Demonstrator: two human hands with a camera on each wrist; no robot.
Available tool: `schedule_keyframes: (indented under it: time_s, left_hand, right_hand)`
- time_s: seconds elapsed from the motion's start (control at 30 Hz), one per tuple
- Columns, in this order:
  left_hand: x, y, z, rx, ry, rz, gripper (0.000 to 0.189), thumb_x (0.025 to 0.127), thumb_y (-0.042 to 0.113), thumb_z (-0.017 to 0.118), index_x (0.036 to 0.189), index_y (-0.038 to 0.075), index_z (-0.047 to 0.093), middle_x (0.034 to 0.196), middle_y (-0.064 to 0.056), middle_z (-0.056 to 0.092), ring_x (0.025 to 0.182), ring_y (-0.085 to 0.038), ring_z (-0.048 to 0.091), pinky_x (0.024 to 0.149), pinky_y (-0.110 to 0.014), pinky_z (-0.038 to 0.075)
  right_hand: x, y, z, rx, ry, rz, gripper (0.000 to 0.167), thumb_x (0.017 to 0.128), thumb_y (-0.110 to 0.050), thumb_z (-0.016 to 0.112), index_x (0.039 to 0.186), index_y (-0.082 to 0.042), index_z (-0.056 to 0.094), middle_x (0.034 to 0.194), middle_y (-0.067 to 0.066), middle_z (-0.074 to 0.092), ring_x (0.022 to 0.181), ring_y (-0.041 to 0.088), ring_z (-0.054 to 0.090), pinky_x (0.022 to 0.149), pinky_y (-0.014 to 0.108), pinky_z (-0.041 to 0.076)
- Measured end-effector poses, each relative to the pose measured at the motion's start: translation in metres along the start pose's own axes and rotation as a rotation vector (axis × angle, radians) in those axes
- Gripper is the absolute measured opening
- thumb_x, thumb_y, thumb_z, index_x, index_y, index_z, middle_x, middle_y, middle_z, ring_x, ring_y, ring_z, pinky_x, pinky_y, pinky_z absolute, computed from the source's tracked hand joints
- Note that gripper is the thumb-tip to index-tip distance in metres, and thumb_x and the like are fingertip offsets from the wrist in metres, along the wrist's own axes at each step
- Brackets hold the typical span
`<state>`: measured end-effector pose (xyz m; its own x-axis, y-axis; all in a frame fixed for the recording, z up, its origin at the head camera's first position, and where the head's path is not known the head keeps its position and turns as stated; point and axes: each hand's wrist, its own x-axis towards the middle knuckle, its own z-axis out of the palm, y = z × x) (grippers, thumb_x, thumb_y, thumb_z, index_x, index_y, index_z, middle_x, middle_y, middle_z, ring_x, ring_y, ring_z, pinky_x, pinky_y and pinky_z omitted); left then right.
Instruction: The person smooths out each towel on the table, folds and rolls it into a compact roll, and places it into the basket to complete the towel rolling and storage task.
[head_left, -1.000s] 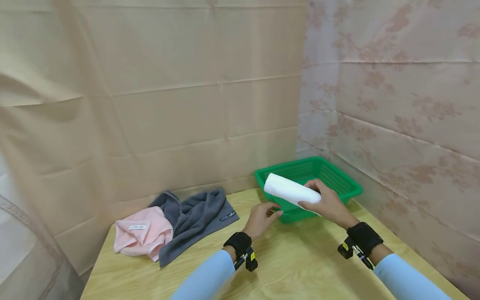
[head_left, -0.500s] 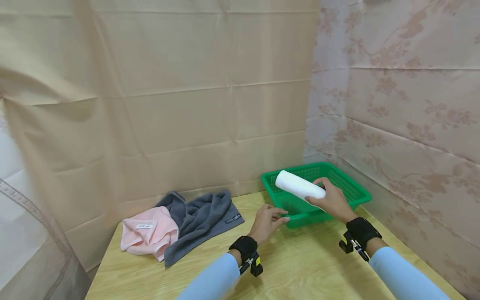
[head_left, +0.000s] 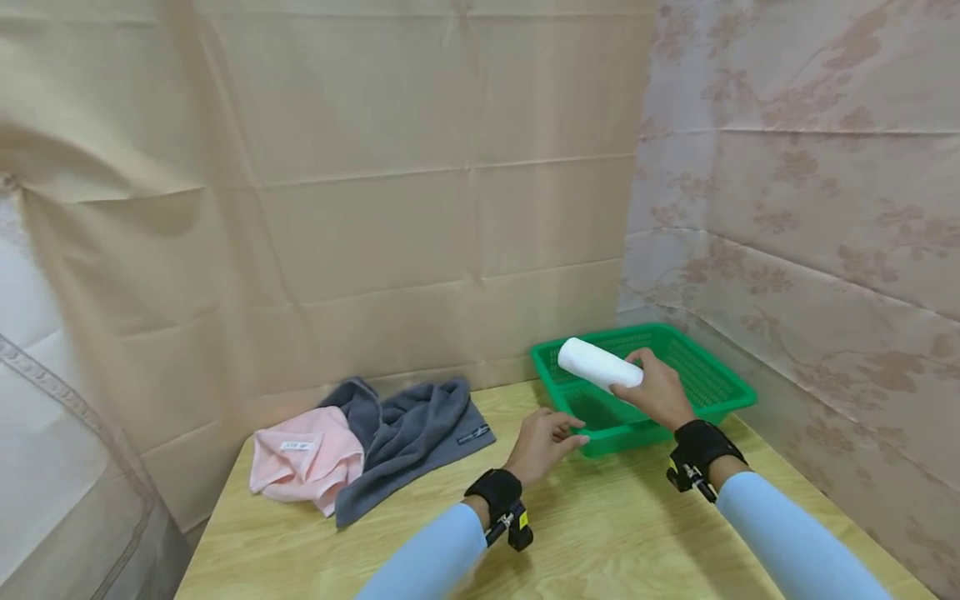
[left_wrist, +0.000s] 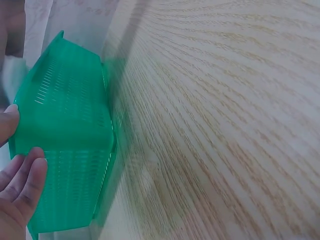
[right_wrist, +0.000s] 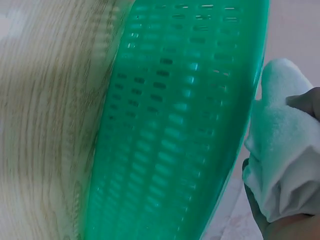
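Observation:
A rolled white towel (head_left: 598,364) is tilted above the green plastic basket (head_left: 626,437). My right hand (head_left: 662,393) grips the roll by its right end. In the right wrist view the soft, folded end of the towel (right_wrist: 285,135) lies between thumb and fingers, just beyond the basket's rim (right_wrist: 252,100). My left hand (head_left: 542,443) holds the near-left corner of the basket. The left wrist view has its thumb and fingers on either side of that corner (left_wrist: 65,132), with the fingertips against the wall.
A folded pink towel (head_left: 307,460) with a white label lies at the table's left. Beside it is a crumpled dark grey towel (head_left: 420,433). The wooden table (head_left: 600,525) meets a beige cloth backdrop (head_left: 375,208) behind and a floral cloth (head_left: 825,250) at right.
The head view has shifted, so the scene sits farther right. The left hand has come onto the basket's corner, and the right hand has carried the rolled towel farther over the basket.

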<state>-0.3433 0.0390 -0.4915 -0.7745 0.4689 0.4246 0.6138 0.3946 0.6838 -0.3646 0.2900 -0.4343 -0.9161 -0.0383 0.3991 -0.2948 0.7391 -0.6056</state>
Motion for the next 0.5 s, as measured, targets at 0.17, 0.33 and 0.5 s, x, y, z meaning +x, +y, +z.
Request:
schedule_keyframes:
  time_s: [0.17, 0.33, 0.5]
  left_hand:
    - [0.002, 0.000, -0.001, 0.022, -0.020, 0.023, 0.026, 0.097, 0.028, 0.073, 0.119, 0.015, 0.076, 0.105, -0.011, 0.067, 0.085, -0.003, 0.061, 0.075, -0.017, 0.052]
    - [0.005, 0.000, -0.003, 0.034, -0.036, 0.034, 0.026, 0.098, 0.028, 0.073, 0.121, 0.015, 0.076, 0.105, -0.010, 0.068, 0.085, -0.001, 0.060, 0.075, -0.016, 0.051]
    - [0.002, 0.001, -0.002, 0.038, -0.033, 0.041, 0.026, 0.097, 0.023, 0.074, 0.120, 0.011, 0.076, 0.101, -0.009, 0.069, 0.083, -0.003, 0.063, 0.073, -0.014, 0.051]
  right_hand:
    - [0.007, -0.003, 0.013, -0.018, 0.013, 0.008, 0.052, 0.088, -0.021, 0.079, 0.124, 0.003, 0.051, 0.115, 0.030, 0.062, 0.096, 0.043, 0.063, 0.076, 0.053, 0.051]
    - [0.011, -0.008, 0.020, -0.028, 0.025, 0.027, 0.050, 0.089, -0.019, 0.077, 0.124, 0.005, 0.051, 0.115, 0.031, 0.061, 0.095, 0.043, 0.062, 0.075, 0.054, 0.051]
    - [0.010, -0.009, 0.024, -0.043, 0.011, 0.072, 0.049, 0.088, -0.018, 0.076, 0.120, 0.007, 0.050, 0.110, 0.033, 0.061, 0.091, 0.045, 0.063, 0.074, 0.055, 0.051]
